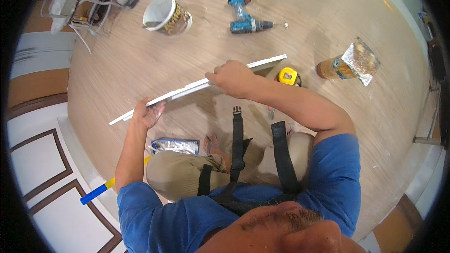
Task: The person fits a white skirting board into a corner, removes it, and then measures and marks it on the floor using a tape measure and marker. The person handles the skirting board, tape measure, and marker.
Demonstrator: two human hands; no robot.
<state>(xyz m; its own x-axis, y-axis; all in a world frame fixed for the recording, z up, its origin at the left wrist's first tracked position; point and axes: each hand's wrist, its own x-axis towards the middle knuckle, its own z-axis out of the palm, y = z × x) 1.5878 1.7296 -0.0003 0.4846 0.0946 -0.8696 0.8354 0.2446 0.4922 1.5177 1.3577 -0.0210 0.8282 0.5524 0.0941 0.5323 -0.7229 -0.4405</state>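
Holding the white panel edge-up
Left hand grips, right hand grips farther along; wide spacing should help balance.

Bare hands: I count two through my remote view.
White strip: one.
Cordless drill: one.
Bucket: one.
Tape measure: one.
Amber container: one.
Foil piece: one.
Blue-and-white packet: one.
Blue-and-yellow pole: one (a forearm crosses it, so I count both visible parts together).
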